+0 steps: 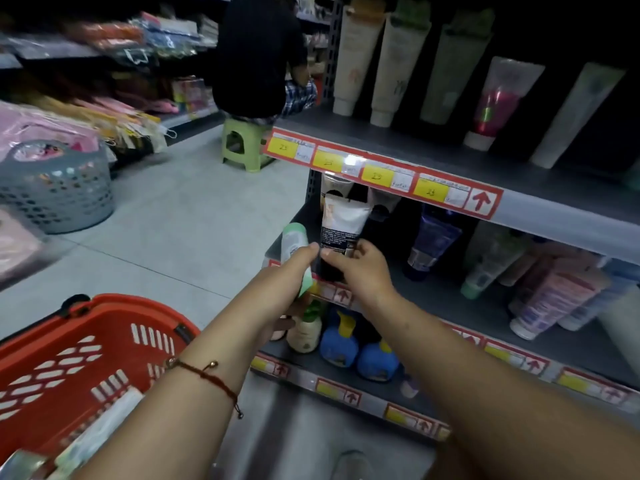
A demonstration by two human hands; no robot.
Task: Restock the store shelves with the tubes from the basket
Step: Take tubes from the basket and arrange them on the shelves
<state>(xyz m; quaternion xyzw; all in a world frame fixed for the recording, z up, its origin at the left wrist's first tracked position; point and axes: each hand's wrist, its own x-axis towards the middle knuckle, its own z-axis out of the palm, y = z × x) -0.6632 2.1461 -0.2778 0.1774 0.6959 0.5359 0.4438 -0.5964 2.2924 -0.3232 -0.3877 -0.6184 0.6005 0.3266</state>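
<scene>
Green tube (294, 244): gripped in left hand (294, 271).
White-and-black tube (341, 226): upright on shelf (433, 299), pinched by right hand (363, 268).
Red basket (69, 358): below left forearm.

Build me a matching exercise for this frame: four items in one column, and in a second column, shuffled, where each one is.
Items:
1. green tube
2. black and white tube
3. red basket
4. green stool

Places:
A. on the aisle floor, with a seated person on it
B. gripped in the left hand
C. lower left, beside the left forearm
D. upright at the middle shelf's front edge, held at its base by the right hand

Pairs: 1-B, 2-D, 3-C, 4-A
</scene>
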